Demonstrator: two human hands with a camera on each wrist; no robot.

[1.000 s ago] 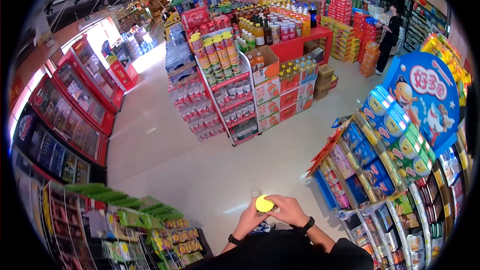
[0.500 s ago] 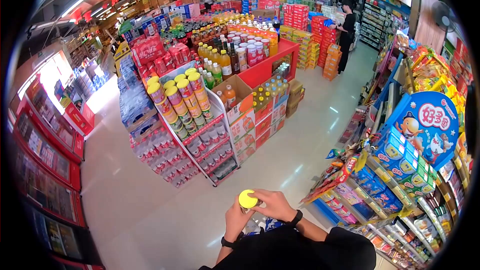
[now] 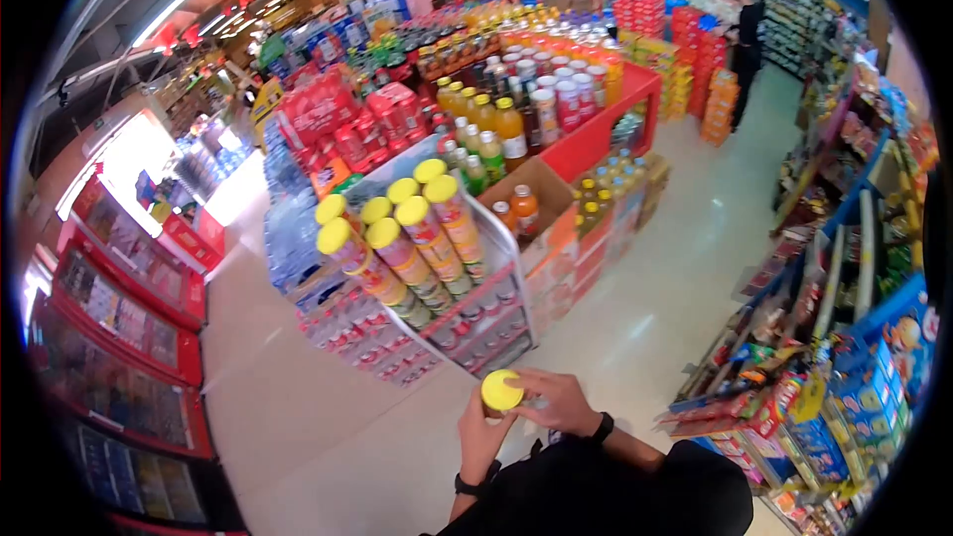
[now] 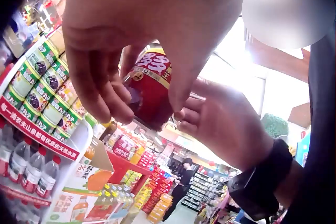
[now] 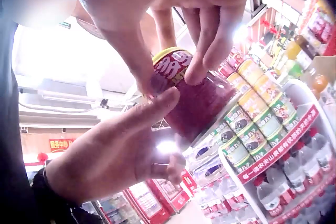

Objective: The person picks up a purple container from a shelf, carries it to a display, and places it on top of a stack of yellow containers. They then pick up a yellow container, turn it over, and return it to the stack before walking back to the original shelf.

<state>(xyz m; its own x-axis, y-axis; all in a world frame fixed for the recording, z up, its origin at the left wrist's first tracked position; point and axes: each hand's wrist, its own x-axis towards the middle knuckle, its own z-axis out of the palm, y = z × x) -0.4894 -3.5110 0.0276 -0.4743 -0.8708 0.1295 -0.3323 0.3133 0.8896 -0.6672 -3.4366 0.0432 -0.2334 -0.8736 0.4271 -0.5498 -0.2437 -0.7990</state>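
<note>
Both hands hold a can with a yellow lid [image 3: 502, 390] in front of the body. Its red label [image 5: 173, 66] carries large white characters, and the can leans in both wrist views. My left hand [image 3: 479, 440] curls its fingers and thumb round the lower side of the can. From the other side, my right hand [image 3: 558, 400] grips it near the lid, thumb and fingers on opposite faces. The left wrist view shows the red can body [image 4: 152, 95] between the left fingers and thumb, with the right hand [image 4: 231, 121] close behind; part of the label is covered.
Just ahead stands a white-framed rack [image 3: 511, 258] with stacked yellow-lidded cans [image 3: 402, 233] on top. Beside it are cartons and an open box of orange bottles [image 3: 524, 206]. Red drink fridges [image 3: 129, 308] line the left; snack shelves [image 3: 824, 377] the right. A person [image 3: 747, 60] stands farther back.
The head view has turned and moved nearer to the rack, which now looms larger. The low snack rack at bottom left has gone out of view. Both hands keep holding the can.
</note>
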